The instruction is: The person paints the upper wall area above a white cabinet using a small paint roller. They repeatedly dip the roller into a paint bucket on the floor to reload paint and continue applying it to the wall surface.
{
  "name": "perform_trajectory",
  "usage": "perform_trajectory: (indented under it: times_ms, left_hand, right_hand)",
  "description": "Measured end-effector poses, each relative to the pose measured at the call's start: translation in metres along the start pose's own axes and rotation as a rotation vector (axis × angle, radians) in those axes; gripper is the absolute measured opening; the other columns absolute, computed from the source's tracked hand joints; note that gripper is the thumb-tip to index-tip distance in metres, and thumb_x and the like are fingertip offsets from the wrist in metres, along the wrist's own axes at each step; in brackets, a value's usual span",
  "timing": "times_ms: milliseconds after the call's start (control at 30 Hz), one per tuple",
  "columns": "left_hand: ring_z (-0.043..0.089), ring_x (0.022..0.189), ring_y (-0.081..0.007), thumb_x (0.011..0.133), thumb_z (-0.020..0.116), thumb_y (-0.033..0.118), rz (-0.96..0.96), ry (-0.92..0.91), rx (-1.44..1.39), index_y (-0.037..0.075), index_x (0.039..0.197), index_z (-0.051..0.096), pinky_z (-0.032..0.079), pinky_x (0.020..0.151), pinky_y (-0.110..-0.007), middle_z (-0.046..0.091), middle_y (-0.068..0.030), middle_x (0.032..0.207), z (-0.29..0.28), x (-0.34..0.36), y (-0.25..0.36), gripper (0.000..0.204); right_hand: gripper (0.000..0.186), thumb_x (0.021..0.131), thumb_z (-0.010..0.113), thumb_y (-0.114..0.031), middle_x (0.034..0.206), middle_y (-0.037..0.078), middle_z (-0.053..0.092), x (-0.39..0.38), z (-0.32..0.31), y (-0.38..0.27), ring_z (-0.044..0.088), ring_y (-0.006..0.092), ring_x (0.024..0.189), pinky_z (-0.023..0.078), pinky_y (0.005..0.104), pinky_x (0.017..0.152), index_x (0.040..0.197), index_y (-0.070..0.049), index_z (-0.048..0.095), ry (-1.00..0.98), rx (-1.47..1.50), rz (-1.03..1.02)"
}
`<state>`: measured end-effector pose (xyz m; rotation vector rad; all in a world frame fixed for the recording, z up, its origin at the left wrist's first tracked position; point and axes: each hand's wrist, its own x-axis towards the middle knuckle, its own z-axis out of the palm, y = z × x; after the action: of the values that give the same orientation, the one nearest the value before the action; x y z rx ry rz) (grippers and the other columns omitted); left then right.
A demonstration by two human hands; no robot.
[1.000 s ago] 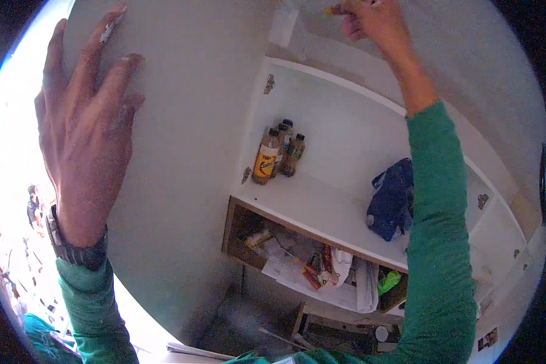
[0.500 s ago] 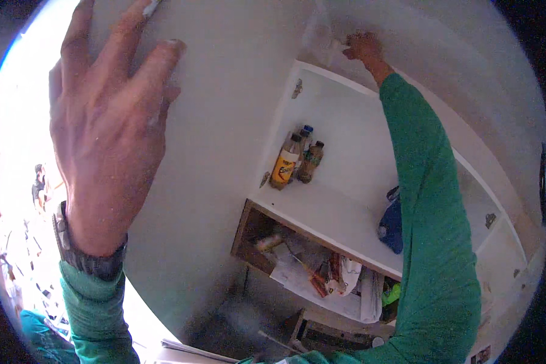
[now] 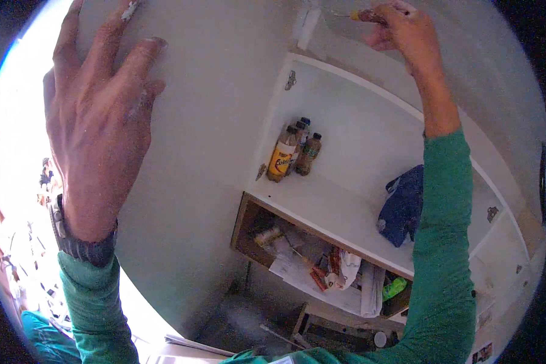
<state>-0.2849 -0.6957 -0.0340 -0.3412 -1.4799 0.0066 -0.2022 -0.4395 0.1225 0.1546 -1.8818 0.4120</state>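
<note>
My left hand (image 3: pixel 100 121) has its fingers spread over the pale wall (image 3: pixel 194 139); whitish paste sticks to its fingertips, and a dark watch (image 3: pixel 91 250) is round the wrist. Raised at the upper right, my right hand (image 3: pixel 409 33) is closed round a brown-handled tool (image 3: pixel 365 16). This tool has a yellow collar and a thin metal end that points left, near the wall corner. Its exact kind does not show. A pale white patch (image 3: pixel 309 28) lies in that corner, just above the white cabinet (image 3: pixel 352 79).
Several bottles (image 3: pixel 283 155) stand inside the cabinet, with a dark blue cloth item (image 3: pixel 400 206) to their right. Beneath is an open wooden compartment (image 3: pixel 239 233) holding a roller (image 3: pixel 268 235), papers and a bright green item (image 3: pixel 394 289). Metal hinges (image 3: pixel 291 80) stick out from the cabinet's side.
My right hand has moved away from the wall corner, up and to the right, and the tool in it now shows clearly. My left hand has shifted slightly left in the view.
</note>
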Motion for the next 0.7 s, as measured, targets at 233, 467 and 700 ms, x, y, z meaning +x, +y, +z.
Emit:
perform_trajectory:
  times_ms: [233, 467, 700]
  left_hand:
    - [0.032, 0.136, -0.0373, 0.072, 0.071, 0.008, 0.008, 0.001, 0.003, 0.013, 0.106, 0.062, 0.038, 0.104, -0.045, 0.042, 0.0010, 0.144, -0.002, 0.004, 0.006, 0.036]
    - [0.032, 0.135, -0.0380, 0.071, 0.071, 0.007, 0.014, -0.022, 0.019, 0.013, 0.106, 0.062, 0.037, 0.104, -0.046, 0.041, 0.0003, 0.144, -0.004, 0.004, 0.004, 0.036]
    - [0.033, 0.134, -0.0380, 0.070, 0.072, 0.007, 0.009, -0.027, 0.064, 0.013, 0.105, 0.063, 0.038, 0.103, -0.045, 0.043, 0.0005, 0.143, 0.001, 0.003, 0.004, 0.036]
  right_hand:
    - [0.029, 0.090, 0.050, -0.024, 0.067, 0.012, 0.067, 0.069, 0.010, 0.116, 0.068, 0.0199, 0.059, 0.054, 0.0340, 0.065, 0.091, -0.004, 0.070, -0.026, -0.431, -0.390]
    - [0.029, 0.090, 0.050, -0.026, 0.066, 0.006, 0.068, 0.106, 0.039, 0.174, 0.068, 0.0156, 0.058, 0.054, 0.0311, 0.071, 0.092, -0.008, 0.072, 0.002, -0.750, -0.508]
    - [0.023, 0.082, 0.064, -0.026, 0.077, 0.008, 0.070, 0.092, 0.044, 0.167, 0.068, 0.0231, 0.069, 0.053, 0.0393, 0.078, 0.095, -0.009, 0.071, -0.002, -0.903, -0.538]
